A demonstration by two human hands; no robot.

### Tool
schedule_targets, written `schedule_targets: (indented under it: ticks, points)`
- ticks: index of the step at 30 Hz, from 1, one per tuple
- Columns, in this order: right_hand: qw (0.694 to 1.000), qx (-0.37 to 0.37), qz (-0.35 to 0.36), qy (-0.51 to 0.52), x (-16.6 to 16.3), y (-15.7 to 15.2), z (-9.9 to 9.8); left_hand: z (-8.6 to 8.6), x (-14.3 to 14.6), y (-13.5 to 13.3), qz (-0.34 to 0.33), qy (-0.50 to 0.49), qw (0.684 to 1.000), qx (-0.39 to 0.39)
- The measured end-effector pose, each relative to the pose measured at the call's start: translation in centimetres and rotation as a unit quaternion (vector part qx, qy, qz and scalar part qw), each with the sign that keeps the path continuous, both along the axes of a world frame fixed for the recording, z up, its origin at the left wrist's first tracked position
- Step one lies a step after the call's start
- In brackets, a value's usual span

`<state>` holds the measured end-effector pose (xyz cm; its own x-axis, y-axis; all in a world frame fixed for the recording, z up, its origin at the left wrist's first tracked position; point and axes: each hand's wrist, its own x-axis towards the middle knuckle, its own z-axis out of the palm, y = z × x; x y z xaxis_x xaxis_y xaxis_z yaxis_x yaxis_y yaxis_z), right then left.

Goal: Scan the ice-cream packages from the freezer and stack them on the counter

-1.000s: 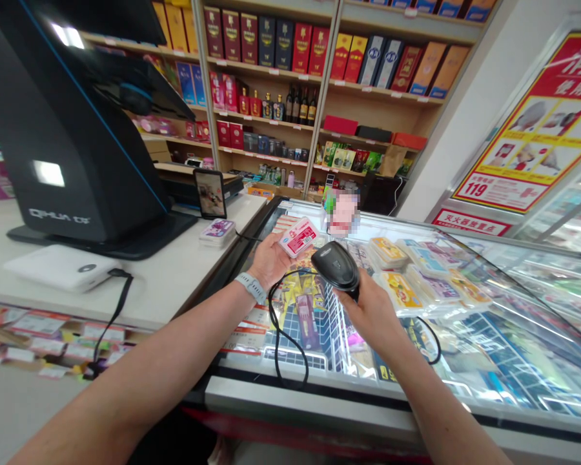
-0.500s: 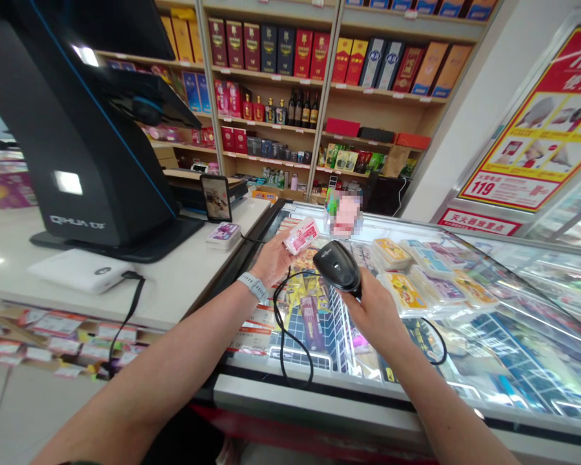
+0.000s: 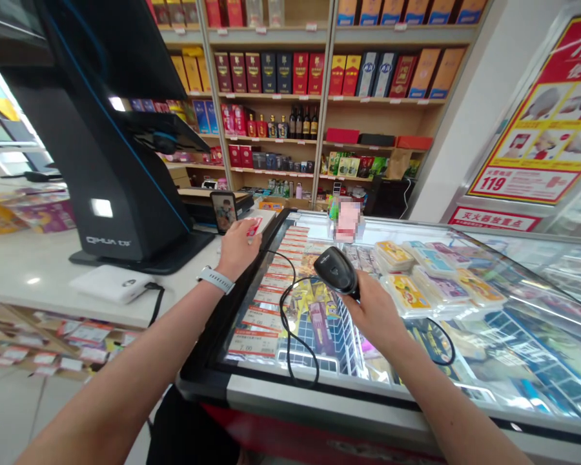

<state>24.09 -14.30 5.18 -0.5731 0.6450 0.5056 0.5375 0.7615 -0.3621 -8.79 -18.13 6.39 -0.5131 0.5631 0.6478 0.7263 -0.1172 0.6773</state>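
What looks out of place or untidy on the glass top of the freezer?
Several flat snack packs lie loose in an uneven row on the freezer lid, overlapping one another instead of being inside. The scanner in the right hand trails its black cable across the glass. Nothing looks spilled or broken.

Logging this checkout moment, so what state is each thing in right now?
Left hand: closed on a red and white packet, over the white counter.
Right hand: gripping the black barcode scanner, cable looped on the freezer lid.
Freezer lid: shut.
Phone: upright, screen lit.
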Motion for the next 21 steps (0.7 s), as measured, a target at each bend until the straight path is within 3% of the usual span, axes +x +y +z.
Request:
schedule_targets:
  ticks: [3, 7, 13, 21]
  points:
    - [1.000, -0.001, 0.009, 0.004, 0.0, 0.0, 0.0, -0.3, -2.9, -1.7, 0.116, 0.130, 0.973, -0.152]
    - [1.000, -0.001, 0.007, -0.004, -0.1, 0.0, 0.0, -1.3, -5.3, -2.7, 0.138, 0.182, 0.937, -0.264]
    - [1.000, 0.009, 0.005, -0.002, -0.2, -0.1, 0.0, -2.4, -6.5, -2.6, 0.099, 0.210, 0.930, -0.283]
    - [1.000, -0.007, 0.011, -0.007, -0.1, -0.2, 0.1, -2.6, -7.5, -1.9, 0.097, 0.215, 0.927, -0.293]
